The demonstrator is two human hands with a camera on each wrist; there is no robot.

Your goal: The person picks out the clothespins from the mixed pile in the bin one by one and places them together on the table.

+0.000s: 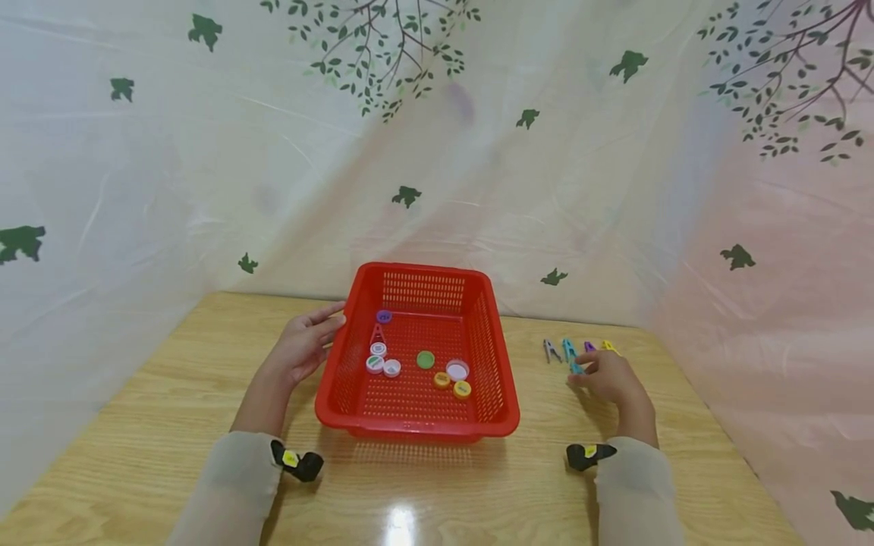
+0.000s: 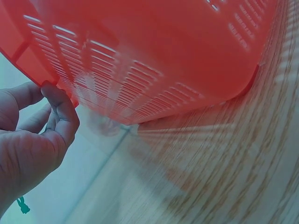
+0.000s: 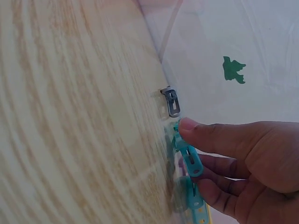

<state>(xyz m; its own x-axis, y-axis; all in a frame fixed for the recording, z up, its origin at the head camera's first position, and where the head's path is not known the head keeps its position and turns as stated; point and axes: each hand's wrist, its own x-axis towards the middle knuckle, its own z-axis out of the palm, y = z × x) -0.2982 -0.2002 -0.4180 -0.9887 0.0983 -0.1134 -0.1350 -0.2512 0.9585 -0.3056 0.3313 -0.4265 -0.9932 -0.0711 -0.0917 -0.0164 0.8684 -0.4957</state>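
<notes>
A red slotted plastic basket [image 1: 492,356] stands mid-table, and its wall [image 2: 154,51] fills the left wrist view. In it lie several bottle caps, among them a green cap [image 1: 425,359], plus a red clothespin [image 1: 376,334]. My left hand [image 1: 334,318] touches the basket's left rim with thumb and fingertips [image 2: 55,95]. Right of the basket, my right hand [image 1: 580,365] pinches a teal clothespin [image 3: 189,157] between thumb and fingers, low over the table. Beside it lie a grey clothespin [image 3: 172,101], another teal clothespin [image 1: 568,348], a purple clothespin [image 1: 589,346] and a yellow clothespin [image 1: 610,346].
The wooden table [image 1: 171,394] is ringed by a white curtain [image 1: 478,189] printed with leaves, close behind the basket and along both sides. A black wrist camera [image 1: 298,462] sits on each forearm. Bare wood lies in front of the basket.
</notes>
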